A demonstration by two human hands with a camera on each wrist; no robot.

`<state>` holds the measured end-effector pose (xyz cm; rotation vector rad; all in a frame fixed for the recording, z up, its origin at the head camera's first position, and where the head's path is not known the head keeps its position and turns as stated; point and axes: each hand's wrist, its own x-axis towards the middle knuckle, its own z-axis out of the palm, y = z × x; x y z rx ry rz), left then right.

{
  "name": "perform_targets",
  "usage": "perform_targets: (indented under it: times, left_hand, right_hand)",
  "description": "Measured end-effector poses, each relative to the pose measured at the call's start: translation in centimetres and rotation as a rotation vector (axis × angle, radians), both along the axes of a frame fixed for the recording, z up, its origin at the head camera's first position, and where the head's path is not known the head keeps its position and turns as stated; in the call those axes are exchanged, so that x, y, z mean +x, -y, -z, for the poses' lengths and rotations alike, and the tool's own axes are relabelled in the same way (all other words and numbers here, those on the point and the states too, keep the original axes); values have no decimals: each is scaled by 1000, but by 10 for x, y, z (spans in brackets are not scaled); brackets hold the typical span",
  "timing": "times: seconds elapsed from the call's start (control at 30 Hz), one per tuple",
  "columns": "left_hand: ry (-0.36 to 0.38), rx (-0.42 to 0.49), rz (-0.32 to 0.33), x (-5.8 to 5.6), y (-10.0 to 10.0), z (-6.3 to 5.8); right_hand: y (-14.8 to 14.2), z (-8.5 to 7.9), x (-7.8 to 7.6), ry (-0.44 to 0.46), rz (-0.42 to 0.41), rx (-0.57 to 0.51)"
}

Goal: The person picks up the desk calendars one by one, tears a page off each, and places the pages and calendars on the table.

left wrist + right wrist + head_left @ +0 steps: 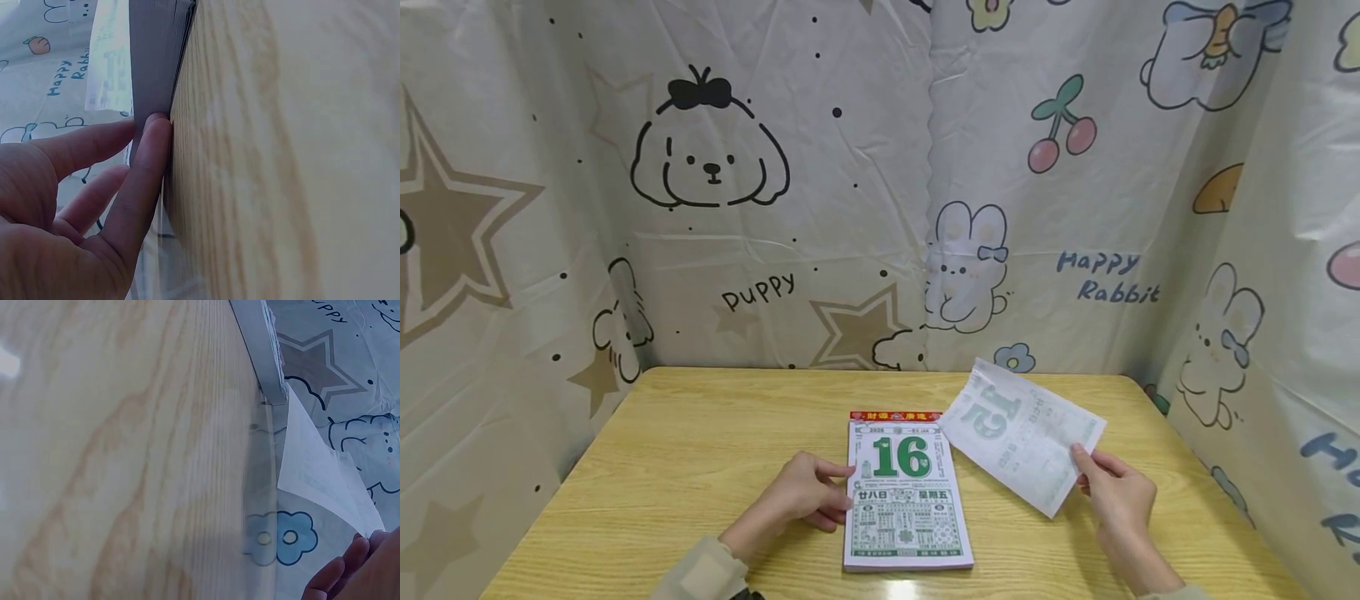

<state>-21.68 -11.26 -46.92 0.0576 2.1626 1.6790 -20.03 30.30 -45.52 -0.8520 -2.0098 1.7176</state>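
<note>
A thick tear-off calendar (904, 492) lies on the table, with a red header strip (895, 416) and a big green 16 on its top sheet. My left hand (811, 492) rests against its left side; in the left wrist view the fingers (150, 147) touch the edge of the page stack (159, 62). To the right, my right hand (1118, 492) pinches a thin calendar sheet (1022, 437) by its lower right corner. Reversed green print shows faintly on that raised sheet. Its left corner is close to the calendar's top right; whether they touch, I cannot tell.
The light wooden table (722, 433) ends at a white curtain (850, 167) printed with cartoon animals, stars and words. Curtain cloth also hangs along the left and right sides.
</note>
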Motion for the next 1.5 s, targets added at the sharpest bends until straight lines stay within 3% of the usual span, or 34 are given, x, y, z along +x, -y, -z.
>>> perform_targets:
  times: [1.5]
  left_hand:
    - [-9, -12, 6, 1, 0, -2]
  right_hand:
    - [-24, -17, 6, -31, 31, -3]
